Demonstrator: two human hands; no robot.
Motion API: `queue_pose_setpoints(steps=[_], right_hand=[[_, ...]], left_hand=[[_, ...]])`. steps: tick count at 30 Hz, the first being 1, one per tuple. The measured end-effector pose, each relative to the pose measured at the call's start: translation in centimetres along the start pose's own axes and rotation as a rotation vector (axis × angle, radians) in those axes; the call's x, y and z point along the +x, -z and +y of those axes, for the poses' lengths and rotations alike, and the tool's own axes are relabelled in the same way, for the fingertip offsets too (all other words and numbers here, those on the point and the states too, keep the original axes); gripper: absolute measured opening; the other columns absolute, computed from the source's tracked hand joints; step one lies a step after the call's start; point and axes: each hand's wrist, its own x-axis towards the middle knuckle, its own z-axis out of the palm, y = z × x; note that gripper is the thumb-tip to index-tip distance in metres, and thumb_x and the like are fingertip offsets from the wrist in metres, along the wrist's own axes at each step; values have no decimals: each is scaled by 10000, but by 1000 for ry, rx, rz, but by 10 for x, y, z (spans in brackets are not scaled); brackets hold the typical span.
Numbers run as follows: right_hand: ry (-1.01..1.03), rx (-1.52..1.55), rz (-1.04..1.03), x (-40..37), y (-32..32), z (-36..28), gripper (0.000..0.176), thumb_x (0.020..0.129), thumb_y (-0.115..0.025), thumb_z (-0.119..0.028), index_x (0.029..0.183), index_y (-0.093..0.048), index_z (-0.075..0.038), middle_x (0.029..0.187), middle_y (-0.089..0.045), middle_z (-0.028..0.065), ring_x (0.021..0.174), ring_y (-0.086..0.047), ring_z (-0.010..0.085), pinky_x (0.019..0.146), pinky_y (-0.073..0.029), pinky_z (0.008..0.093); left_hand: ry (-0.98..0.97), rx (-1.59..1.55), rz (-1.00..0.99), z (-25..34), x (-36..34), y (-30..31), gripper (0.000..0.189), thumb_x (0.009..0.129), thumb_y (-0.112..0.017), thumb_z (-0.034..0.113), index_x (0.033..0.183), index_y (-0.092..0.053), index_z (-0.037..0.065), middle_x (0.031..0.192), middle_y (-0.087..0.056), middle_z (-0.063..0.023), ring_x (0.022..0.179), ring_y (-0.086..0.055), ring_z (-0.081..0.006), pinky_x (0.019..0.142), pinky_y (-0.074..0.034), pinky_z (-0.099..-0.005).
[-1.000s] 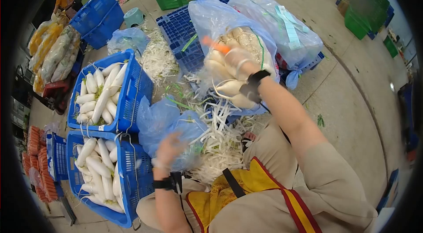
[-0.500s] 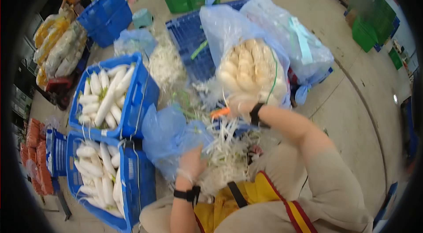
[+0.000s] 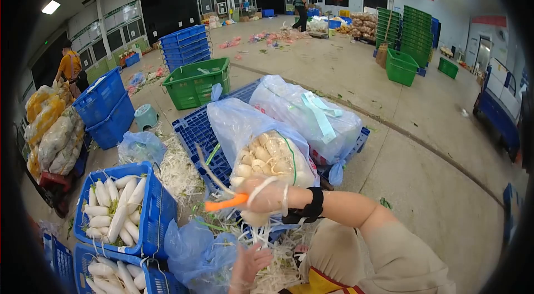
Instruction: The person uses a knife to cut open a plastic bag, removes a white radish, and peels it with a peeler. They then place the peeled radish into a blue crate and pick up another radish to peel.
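Observation:
My right hand [image 3: 267, 194] is closed round an orange-handled peeler [image 3: 227, 203], in front of a clear plastic bag [image 3: 238, 121] packed with white radishes [image 3: 262, 155]. The peeler's head is blurred, and a long pale strip trails up from the hand. Lower down, my left hand [image 3: 250, 263] is open with spread fingers and holds nothing. It is above white peelings [image 3: 281, 272] and beside a crumpled blue plastic bag [image 3: 200, 252]. To the left, a blue crate [image 3: 158, 216] holds long white radishes [image 3: 119, 210], with another blue crate [image 3: 150, 274] of them nearer me.
A second filled bag [image 3: 306, 116] lies on the blue pallet [image 3: 192, 132]. Beyond it stand a green crate [image 3: 197, 85] and stacked blue crates [image 3: 105, 110]. A small stool [image 3: 146, 117] is near the peelings. Two people are farther off.
The view has tilted up, showing more of the hall. My right hand has turned, with the peeler now pointing left. My left hand has come away from the blue bag, fingers spread.

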Motion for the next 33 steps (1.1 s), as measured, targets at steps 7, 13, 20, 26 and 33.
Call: queue_pose_setpoints(steps=[7, 13, 20, 26, 33], right_hand=[[685, 289, -326, -48, -66, -81, 202, 730, -663, -214, 825, -575, -59, 797, -613, 128, 765, -615, 332, 626, -487, 409], [423, 680, -467, -18, -56, -57, 282, 894, -561, -274, 1008, -591, -18, 825, -624, 162, 746, -619, 270, 668, -487, 374], [747, 226, -55, -28, -137, -42, 207, 844, -594, -230, 996, -642, -98, 680, -629, 110, 550, -618, 266, 485, -493, 353], [148, -12, 95, 43, -141, 6, 213, 879, -549, -294, 977, -609, -115, 734, -637, 135, 644, -621, 335, 540, -496, 413], [731, 163, -62, -26, -126, -27, 197, 850, -589, -273, 936, -608, -97, 664, -634, 108, 478, -605, 268, 420, -489, 337]], left_hand=[[-591, -499, 16, 60, -61, -7, 686, 854, -447, 591, 1221, -472, 12, 1074, -589, -182, 970, -589, -317, 853, -488, -433], [-814, -392, 172, 78, -127, -2, 538, 898, -411, 493, 1174, -495, 39, 977, -609, -154, 841, -618, -277, 730, -526, -405], [-658, -515, 151, 59, -111, 3, 545, 911, -370, 549, 1064, -548, 57, 860, -624, -117, 685, -618, -221, 569, -534, -334], [-474, -493, -49, 40, -89, -20, 481, 946, -373, 460, 1154, -539, 60, 891, -648, -115, 739, -648, -257, 627, -574, -367], [-497, -499, -80, 54, -87, 15, 451, 946, -397, 457, 1109, -535, 59, 928, -639, -133, 761, -649, -269, 695, -571, -377]])
